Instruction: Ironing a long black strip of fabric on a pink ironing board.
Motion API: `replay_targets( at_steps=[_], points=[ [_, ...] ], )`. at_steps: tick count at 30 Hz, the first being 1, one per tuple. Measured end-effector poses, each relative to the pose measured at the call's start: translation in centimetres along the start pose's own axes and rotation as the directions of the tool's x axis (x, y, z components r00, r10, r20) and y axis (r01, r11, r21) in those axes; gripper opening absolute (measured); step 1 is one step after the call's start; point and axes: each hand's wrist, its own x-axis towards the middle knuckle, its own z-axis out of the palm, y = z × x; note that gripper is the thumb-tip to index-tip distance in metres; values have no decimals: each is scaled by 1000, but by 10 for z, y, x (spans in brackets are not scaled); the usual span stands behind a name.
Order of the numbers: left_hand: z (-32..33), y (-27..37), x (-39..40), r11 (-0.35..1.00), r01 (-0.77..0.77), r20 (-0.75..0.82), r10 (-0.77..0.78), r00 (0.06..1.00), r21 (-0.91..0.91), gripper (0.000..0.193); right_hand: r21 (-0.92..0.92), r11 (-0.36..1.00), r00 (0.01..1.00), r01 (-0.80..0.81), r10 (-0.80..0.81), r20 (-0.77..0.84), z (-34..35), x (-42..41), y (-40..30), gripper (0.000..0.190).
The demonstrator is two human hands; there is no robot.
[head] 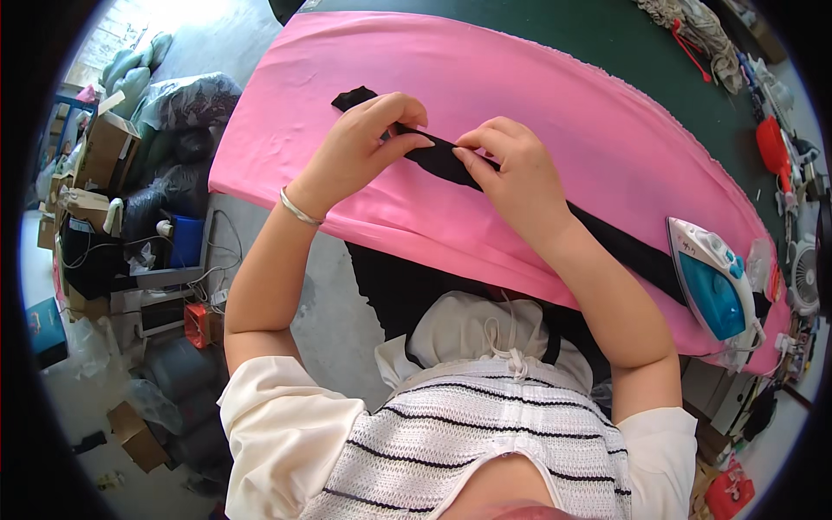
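A long, narrow strip of black fabric [445,166] runs slantwise over a pink cloth [292,123] that covers the near part of the table. My left hand [370,140] pinches the strip's upper edge between thumb and fingers, close to its far left end. A short way to the right, my right hand [513,162] pinches the same edge. Beyond my right forearm, the strip continues to a white and blue steam iron [712,279], which rests on its right part. Whatever lies under the iron is hidden.
Dark green table surface [559,29] shows past the pink cloth. Along the far right side lie a bundle of pale fabric [705,39], a red tool [772,144] and a small fan [805,276]. On the floor at left are cardboard boxes [104,153], bags and loose cables. Black fabric [396,279] hangs below the table edge.
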Motion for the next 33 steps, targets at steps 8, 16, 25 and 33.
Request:
replay_targets(
  at_steps=[8,16,25,33],
  points=[
    [0,-9,0,999,-36,30,37,999,-37,11,-367,897,946,246,-305,-112,13,3,2,12],
    [3,-10,3,985,33,34,-27,999,-170,8,-553,784,906,282,-408,-117,21,6,0,14],
    [1,-17,4,976,74,79,-58,995,-207,11,-517,803,913,298,-398,-92,22,10,-6,13],
    [6,-13,1,972,-152,51,163,985,-178,14,-402,890,973,216,-230,14,9,3,-23,16]
  ],
)
